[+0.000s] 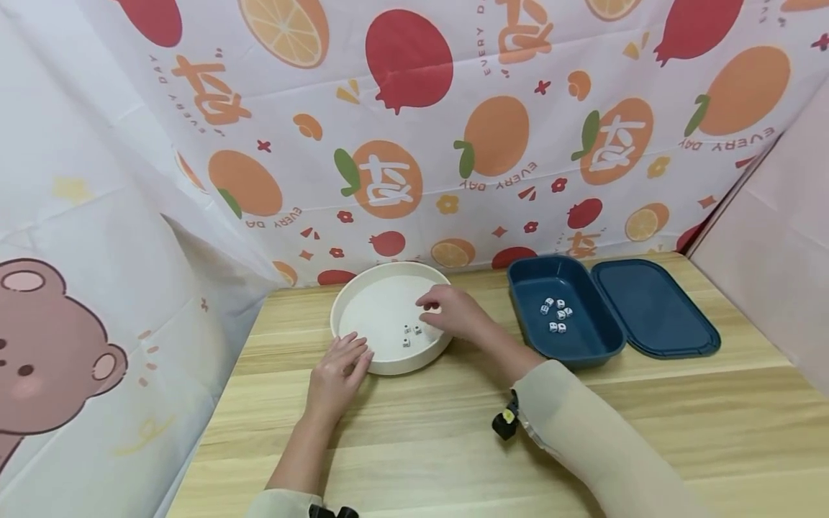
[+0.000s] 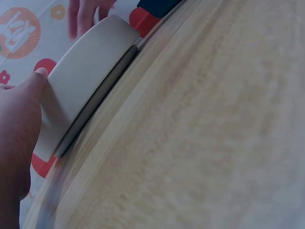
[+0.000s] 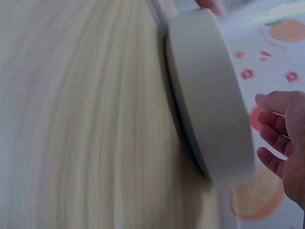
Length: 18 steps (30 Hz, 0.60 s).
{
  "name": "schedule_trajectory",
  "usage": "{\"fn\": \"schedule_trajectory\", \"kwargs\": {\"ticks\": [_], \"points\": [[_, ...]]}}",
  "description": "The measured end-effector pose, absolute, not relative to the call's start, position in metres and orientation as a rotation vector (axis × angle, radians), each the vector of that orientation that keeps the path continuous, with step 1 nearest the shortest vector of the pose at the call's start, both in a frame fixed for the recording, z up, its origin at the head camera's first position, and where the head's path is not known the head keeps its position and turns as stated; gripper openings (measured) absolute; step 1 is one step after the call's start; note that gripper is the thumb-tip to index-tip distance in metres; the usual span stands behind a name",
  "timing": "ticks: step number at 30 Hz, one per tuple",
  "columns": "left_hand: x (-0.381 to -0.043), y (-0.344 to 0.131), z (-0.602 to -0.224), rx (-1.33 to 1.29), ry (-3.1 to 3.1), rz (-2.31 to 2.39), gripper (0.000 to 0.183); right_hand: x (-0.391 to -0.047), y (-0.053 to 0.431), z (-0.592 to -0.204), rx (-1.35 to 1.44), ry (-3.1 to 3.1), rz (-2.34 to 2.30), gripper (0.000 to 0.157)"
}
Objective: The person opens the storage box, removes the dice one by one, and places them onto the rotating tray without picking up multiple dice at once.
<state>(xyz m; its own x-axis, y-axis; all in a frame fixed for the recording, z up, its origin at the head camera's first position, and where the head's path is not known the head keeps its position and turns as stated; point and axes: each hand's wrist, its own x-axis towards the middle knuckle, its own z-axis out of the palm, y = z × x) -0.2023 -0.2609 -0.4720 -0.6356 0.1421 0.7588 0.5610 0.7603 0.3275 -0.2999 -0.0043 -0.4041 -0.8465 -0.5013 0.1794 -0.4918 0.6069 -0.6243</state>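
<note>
A round cream tray (image 1: 369, 365) stands on the table, with small white dice (image 1: 406, 342) lying on its floor toward the front right. My left hand (image 1: 335, 374) rests on the tray's front-left rim, its fingers over the edge. The left wrist view shows that thumb (image 2: 35, 81) nearly straight along the wall, its tip at the rim. Above the tray's right side hovers my right hand (image 1: 453, 311), fingers loosely bent and thumb apart. In the right wrist view no die shows between its fingers (image 3: 274, 138).
To the right, a dark blue rectangular box (image 1: 586, 349) holds several white dice (image 1: 560, 314). Its matching flat lid (image 1: 657, 309) lies right beside it. Behind the wooden table (image 1: 414, 446) hangs a fruit-print cloth (image 1: 427, 194); another cloth (image 1: 129, 216) borders the left.
</note>
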Motion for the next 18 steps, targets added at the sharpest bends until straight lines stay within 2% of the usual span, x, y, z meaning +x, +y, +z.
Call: {"fn": "schedule_trajectory", "kwargs": {"ticks": [3, 8, 13, 18], "points": [[-0.202, -0.261, -0.472, -0.519, -2.196, -0.721, 0.016, -0.296, 0.025, -0.398, -0.811, 2.827, -1.161, 0.028], [-0.203, -0.260, -0.474, -0.507, -2.213, -0.739, 0.016, -0.293, 0.086, -0.399, -0.882, 2.962, -1.185, 0.023], [-0.202, -0.259, -0.474, -0.501, -2.231, -0.752, 0.017, -0.290, 0.144, -0.412, -0.817, 3.055, -1.096, 0.022], [-0.203, -0.259, -0.472, -0.485, -2.256, -0.750, 0.018, -0.288, 0.182, -0.422, -0.734, 3.086, -0.940, 0.023]]}}
